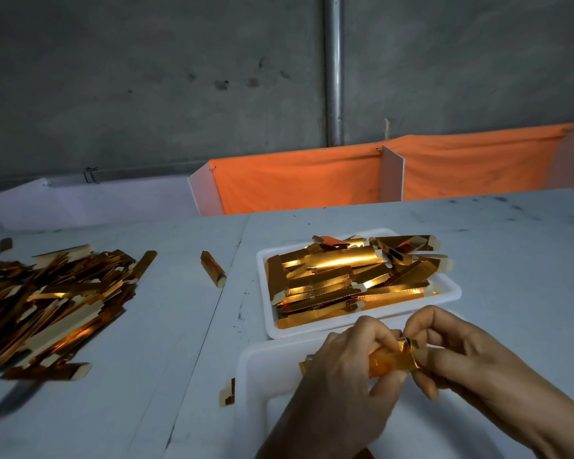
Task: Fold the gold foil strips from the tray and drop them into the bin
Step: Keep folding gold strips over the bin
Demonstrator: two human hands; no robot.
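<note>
- Head view, nearest: left hand (342, 369) and right hand (458, 356) meet over a white bin (259, 369) at the bottom edge of the table (166, 342).
- Both hands grip one gold foil strip (393, 357) between them. Left fingers curl round its left part; right thumb and fingertips pinch its right end, where the foil is bent upward. Strip sits above the bin's near-left interior, not touching the bin floor as far as can be seen.
- Bin: shallow, white, partly hidden by the forearms; its far rim lies just beside the tray.
- One small folded piece (227, 392) lies on the table just left of the bin's outer wall.
- Mid-distance: white tray (451, 293) beyond the bin, heaped with flat gold strips (342, 279), mostly lying lengthwise left to right, some overhanging the far rim.
- A single folded strip (212, 269) lies on the table left of the tray, apart from it.
- Left side of table: a large loose pile of gold pieces (53, 306) spread over the surface; one stray bit (5, 244) near the far-left edge.
- Far: orange cloth (299, 180) stretched between white panels behind the table, then a grey wall (146, 77) with a vertical metal pipe (333, 67).
</note>
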